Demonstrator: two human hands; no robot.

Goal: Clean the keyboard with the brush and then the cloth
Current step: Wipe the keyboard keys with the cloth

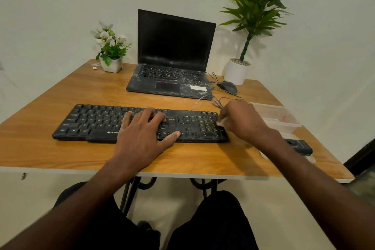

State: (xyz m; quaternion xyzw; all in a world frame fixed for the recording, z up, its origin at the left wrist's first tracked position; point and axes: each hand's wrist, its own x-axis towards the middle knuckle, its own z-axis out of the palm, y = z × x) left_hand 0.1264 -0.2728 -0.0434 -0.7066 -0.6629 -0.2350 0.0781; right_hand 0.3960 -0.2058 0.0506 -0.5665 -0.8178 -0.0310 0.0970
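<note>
Count: 1 black keyboard (140,124), 1 open laptop (172,57) with dark screen, 1 mouse (227,87), 2 potted plants, 1 clear plastic container (278,116), 1 dark oblong object (300,146) at the right edge of the table, 2 hands.

Keyboard lies across the middle of the frame, long side toward the person, dusty pale marks on its keys. Left hand (142,134) rests flat on its centre, fingers spread apart over the keys, thumb stretched right along the bottom row. Right hand (241,119) sits at the keyboard's right end, over the number pad edge, fingers curled together and pinching a small pale item (221,123); only a scrap of it shows beneath the fingertips, so I cannot tell whether it is cloth or brush.

Surface: wooden table (60,152), orange-brown grain, pale edge band, black metal legs below. Laptop stands at centre top of the table, also dusty. Mouse just right of it, cable trailing toward the keyboard. Flowering plant (110,50) in a white pot, upper left. Tall leafy plant (257,6) in a round white pot, upper right. Container right of the right hand.

Room: plain white walls, pale floor. Person's dark-clad knees at the bottom of the frame.
</note>
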